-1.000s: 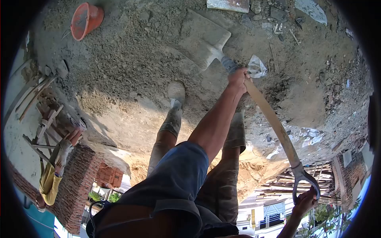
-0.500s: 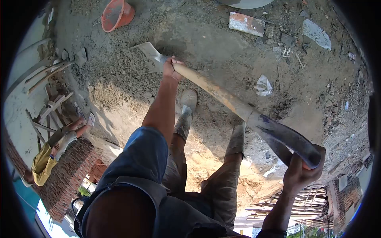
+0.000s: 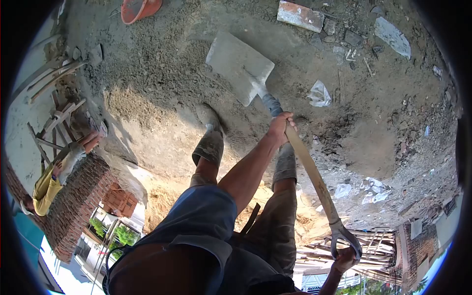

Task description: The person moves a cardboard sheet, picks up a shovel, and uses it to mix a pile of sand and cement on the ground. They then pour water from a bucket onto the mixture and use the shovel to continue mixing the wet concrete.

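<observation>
A square-bladed shovel (image 3: 314, 169) slants from the upper middle down to the right in the head view. My left hand (image 3: 281, 127) is wrapped round the shaft just above the dark socket. At the far end my right hand (image 3: 345, 260) grips the D-shaped handle. The broad grey blade (image 3: 236, 61) lies flat over the mortar-coloured ground, its face turned up with only a thin smear on it. My left boot (image 3: 210, 120) stands on the ground below the blade; my right boot (image 3: 285, 162) is partly hidden behind my left forearm.
An orange bucket (image 3: 140, 11) stands at the upper left. A brick block (image 3: 300, 17) and rubble lie at the upper right, with crumpled plastic (image 3: 319, 93) nearer. At left, a person in yellow (image 3: 46, 191) sits by stacked bricks (image 3: 73, 211). Piled wood (image 3: 368, 243) lies lower right.
The shovel has swung: its blade went right and now shows its face, while the handle dropped lower and leftward. My left hand moved right and down, and both hands kept their grip.
</observation>
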`<state>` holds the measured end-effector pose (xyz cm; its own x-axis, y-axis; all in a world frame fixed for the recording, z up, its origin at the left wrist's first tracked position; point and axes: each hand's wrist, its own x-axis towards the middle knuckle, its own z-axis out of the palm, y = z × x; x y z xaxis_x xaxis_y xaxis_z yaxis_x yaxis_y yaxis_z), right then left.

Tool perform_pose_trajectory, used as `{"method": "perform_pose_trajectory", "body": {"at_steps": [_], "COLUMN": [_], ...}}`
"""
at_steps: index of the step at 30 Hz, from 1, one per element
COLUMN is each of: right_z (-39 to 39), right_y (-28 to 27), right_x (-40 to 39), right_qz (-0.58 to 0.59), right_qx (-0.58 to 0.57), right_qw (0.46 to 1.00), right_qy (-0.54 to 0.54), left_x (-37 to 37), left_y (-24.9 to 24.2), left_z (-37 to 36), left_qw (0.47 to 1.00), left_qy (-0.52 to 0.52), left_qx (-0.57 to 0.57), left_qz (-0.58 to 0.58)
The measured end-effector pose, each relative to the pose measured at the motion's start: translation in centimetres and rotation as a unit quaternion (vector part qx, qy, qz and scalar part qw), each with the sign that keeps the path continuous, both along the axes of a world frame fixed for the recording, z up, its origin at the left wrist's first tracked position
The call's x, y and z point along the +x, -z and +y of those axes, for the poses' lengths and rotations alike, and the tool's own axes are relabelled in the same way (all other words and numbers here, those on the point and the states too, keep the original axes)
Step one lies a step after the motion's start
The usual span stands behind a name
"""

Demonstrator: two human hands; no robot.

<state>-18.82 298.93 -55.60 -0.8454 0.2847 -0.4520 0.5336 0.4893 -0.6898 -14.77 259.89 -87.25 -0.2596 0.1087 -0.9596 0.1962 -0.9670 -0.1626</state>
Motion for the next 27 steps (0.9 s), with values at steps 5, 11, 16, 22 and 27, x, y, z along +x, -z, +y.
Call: {"method": "perform_pose_trajectory", "body": {"at_steps": [5, 11, 16, 22, 27], "right_z": [16.1, -8.6, -27.3, -39.7, -36.2], "right_y": [-16.1, -5.6, 3.5, 5.1, 5.4], "right_x": [1.1, -2.3, 0.0, 8.5, 14.5], "right_qz": [-0.165, 0.032, -0.05, -0.001, 0.058], "right_qx": [0.228, 0.286, 0.13, 0.089, 0.07], "right_qw": [0.959, 0.956, 0.987, 0.976, 0.948], "right_qy": [-0.028, 0.058, -0.076, -0.197, -0.306], "left_x": [-4.6, -0.2, 11.6, 20.9, 30.0], "left_y": [-1.4, 3.7, 9.1, 6.8, 4.0], "left_z": [15.5, 6.5, -17.5, -30.1, -33.1], "left_qw": [0.99, 0.999, 0.999, 0.994, 0.973], "left_qy": [0.105, 0.009, -0.028, -0.032, -0.192], "left_qx": [0.091, 0.049, -0.009, -0.091, -0.099], "left_qz": [0.016, -0.007, -0.011, -0.06, 0.076]}}
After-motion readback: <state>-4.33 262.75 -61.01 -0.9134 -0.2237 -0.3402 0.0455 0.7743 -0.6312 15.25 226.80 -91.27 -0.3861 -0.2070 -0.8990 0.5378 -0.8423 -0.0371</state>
